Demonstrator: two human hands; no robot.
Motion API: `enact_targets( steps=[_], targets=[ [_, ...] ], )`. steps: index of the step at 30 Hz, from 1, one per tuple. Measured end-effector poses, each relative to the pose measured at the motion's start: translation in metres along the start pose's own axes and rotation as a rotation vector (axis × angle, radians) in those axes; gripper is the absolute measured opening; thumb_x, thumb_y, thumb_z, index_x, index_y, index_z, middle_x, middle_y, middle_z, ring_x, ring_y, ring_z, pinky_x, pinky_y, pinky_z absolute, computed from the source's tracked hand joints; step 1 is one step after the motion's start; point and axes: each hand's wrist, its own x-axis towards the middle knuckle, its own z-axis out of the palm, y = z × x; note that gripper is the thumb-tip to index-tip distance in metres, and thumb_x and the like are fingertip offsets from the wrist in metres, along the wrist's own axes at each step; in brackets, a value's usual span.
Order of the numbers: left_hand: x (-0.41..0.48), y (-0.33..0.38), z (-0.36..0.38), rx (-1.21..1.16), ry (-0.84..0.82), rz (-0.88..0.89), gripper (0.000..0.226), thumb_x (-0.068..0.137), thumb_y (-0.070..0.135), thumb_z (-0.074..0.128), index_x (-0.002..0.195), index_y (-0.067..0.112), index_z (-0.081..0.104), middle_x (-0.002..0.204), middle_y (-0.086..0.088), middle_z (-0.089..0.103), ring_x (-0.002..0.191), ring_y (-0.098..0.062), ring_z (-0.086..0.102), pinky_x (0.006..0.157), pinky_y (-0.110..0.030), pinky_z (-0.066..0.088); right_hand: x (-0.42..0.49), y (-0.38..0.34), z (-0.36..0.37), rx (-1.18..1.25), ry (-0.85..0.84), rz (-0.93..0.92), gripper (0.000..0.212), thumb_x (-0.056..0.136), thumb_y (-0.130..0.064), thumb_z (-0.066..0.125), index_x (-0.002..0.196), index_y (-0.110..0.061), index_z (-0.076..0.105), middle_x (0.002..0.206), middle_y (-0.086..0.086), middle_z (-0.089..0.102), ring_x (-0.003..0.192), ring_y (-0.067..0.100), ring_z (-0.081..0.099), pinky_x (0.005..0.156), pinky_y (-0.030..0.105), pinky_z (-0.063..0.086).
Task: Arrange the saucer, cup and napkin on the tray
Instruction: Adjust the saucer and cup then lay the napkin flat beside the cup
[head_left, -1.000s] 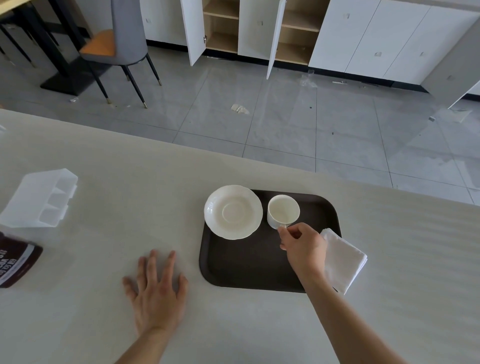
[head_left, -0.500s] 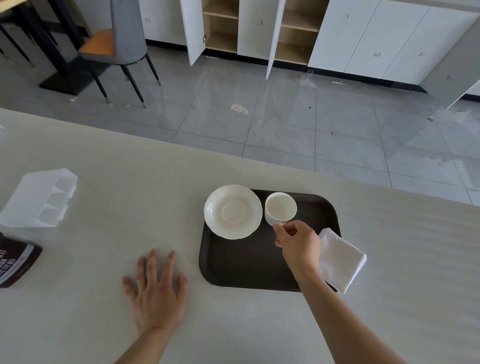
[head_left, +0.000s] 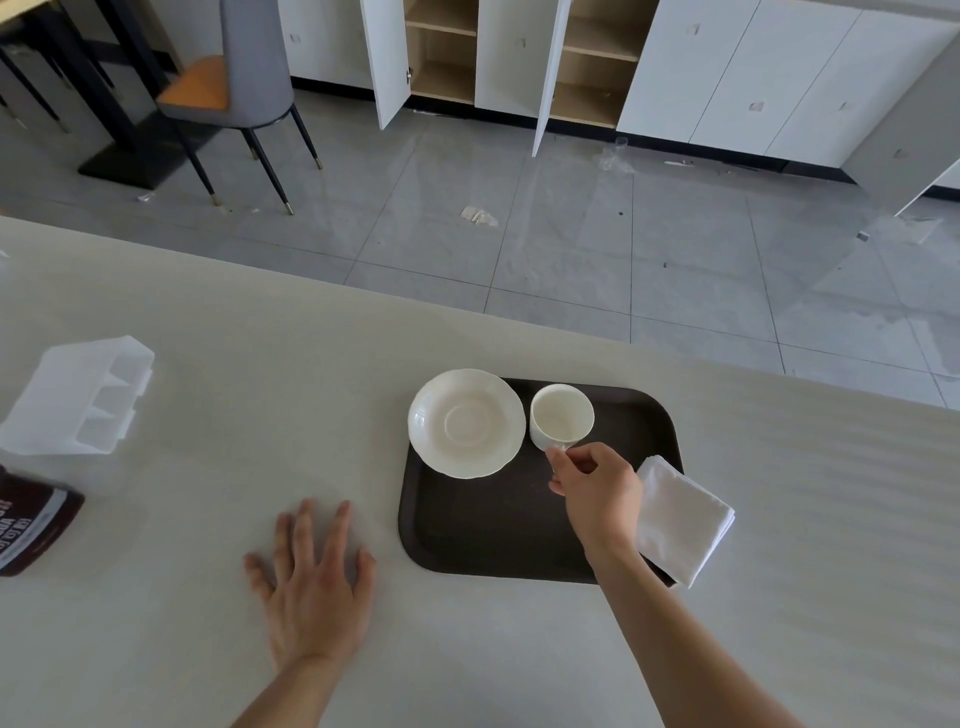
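1. Right hand (head_left: 597, 491): fingers curled, thumb and forefinger pinched on the near side of the cup (head_left: 562, 417), where its handle would be; the handle itself is covered by the fingers.
2. Cup: white, upright, empty, over the far part of the tray (head_left: 483, 540). Whether its base rests on the tray cannot be told.
3. Saucer (head_left: 466, 422): white, scalloped rim, just left of the cup, rims almost touching. It sits at the tray's far left corner and overhangs the tray's edge on the left and far sides.
4. Napkin (head_left: 683, 517): white, folded square, lying across the tray's right edge, partly on the tray and partly on the counter (head_left: 208, 312). The right wrist crosses its near left part.
5. Tray: dark brown, rounded corners, centre area bare.
6. Left hand (head_left: 311, 582): flat on the counter, palm down, fingers spread, holding nothing, left of the tray.
7. Far left of the counter: a clear plastic divided box (head_left: 78, 397); nearer, a dark brown packet (head_left: 31, 527) with white lettering, cut by the frame edge and too blurred to read.
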Motion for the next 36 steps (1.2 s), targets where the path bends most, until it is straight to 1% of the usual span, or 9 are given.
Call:
enact_targets(
  steps=[14,20,23,25,29,31,32,34,36],
  targets=[
    [0.0,-0.001,0.001,0.015,-0.007,-0.005,0.064,0.084,0.052,0.033,0.145,0.035,0.04,0.158,-0.008,0.031,0.148,-0.03,0.018,0.116,-0.062,0.009,-0.001,-0.003,-0.001,0.011,-0.03,0.015,0.025,0.085,-0.039,0.075,0.07,-0.022,0.065,0.064,-0.008,0.071,0.055,-0.002,0.069,0.053,0.017,0.044],
    [0.0,0.0,0.001,0.022,-0.008,-0.005,0.064,0.084,0.051,0.034,0.145,0.035,0.04,0.158,-0.008,0.031,0.148,-0.03,0.018,0.116,-0.062,0.008,-0.001,-0.003,-0.005,0.03,-0.055,0.02,0.026,0.084,-0.041,0.076,0.071,-0.021,0.066,0.062,-0.009,0.07,0.057,0.0,0.07,0.056,0.021,0.047],
    [0.001,-0.001,0.001,0.033,-0.012,-0.006,0.064,0.084,0.051,0.033,0.145,0.034,0.04,0.157,-0.008,0.032,0.148,-0.03,0.018,0.116,-0.062,0.008,-0.002,-0.002,-0.009,0.021,-0.058,0.031,0.027,0.084,-0.045,0.074,0.071,-0.023,0.067,0.064,-0.017,0.07,0.058,-0.001,0.07,0.058,0.023,0.048],
    [0.001,-0.001,0.001,0.03,-0.009,-0.007,0.063,0.084,0.051,0.034,0.145,0.035,0.041,0.157,-0.008,0.032,0.148,-0.03,0.018,0.116,-0.062,0.008,-0.002,0.002,-0.017,0.031,-0.049,0.036,0.024,0.086,-0.044,0.073,0.072,-0.025,0.067,0.065,-0.02,0.07,0.057,-0.001,0.07,0.058,0.023,0.048],
    [0.001,-0.001,0.001,0.026,-0.016,-0.011,0.063,0.084,0.051,0.034,0.145,0.035,0.04,0.157,-0.008,0.032,0.148,-0.029,0.017,0.116,-0.061,0.007,-0.002,0.013,-0.05,-0.022,0.012,-0.01,0.019,0.088,-0.033,0.073,0.071,-0.026,0.067,0.066,-0.017,0.07,0.059,0.002,0.069,0.06,0.026,0.052],
    [0.001,0.0,0.001,0.019,-0.015,-0.014,0.064,0.084,0.051,0.033,0.145,0.035,0.04,0.157,-0.008,0.032,0.148,-0.029,0.018,0.116,-0.061,0.006,-0.001,0.021,-0.071,-0.141,0.075,-0.061,0.018,0.087,-0.028,0.072,0.069,-0.024,0.067,0.062,-0.008,0.068,0.062,0.007,0.065,0.057,0.023,0.044],
    [0.001,0.0,0.0,0.012,-0.013,-0.016,0.064,0.083,0.052,0.033,0.145,0.035,0.041,0.157,-0.008,0.033,0.148,-0.029,0.019,0.116,-0.061,0.007,0.0,0.024,-0.083,-0.217,0.117,-0.096,0.017,0.086,-0.024,0.072,0.069,-0.022,0.067,0.062,-0.005,0.067,0.063,0.011,0.063,0.056,0.025,0.042],
    [0.001,0.001,-0.001,0.005,-0.012,-0.015,0.065,0.083,0.053,0.033,0.145,0.036,0.04,0.157,-0.008,0.033,0.147,-0.03,0.02,0.116,-0.061,0.007,0.004,0.032,-0.104,-0.323,0.207,-0.161,0.013,0.084,-0.016,0.072,0.072,-0.019,0.069,0.07,-0.002,0.068,0.066,0.021,0.062,0.058,0.028,0.041],
    [0.001,0.001,-0.001,0.004,-0.02,-0.019,0.065,0.083,0.054,0.032,0.146,0.036,0.039,0.158,-0.008,0.031,0.148,-0.03,0.018,0.116,-0.06,0.006,0.007,0.038,-0.121,-0.364,0.277,-0.195,0.009,0.084,-0.014,0.073,0.076,-0.019,0.071,0.078,-0.002,0.07,0.07,0.023,0.063,0.06,0.028,0.041]
  ],
)
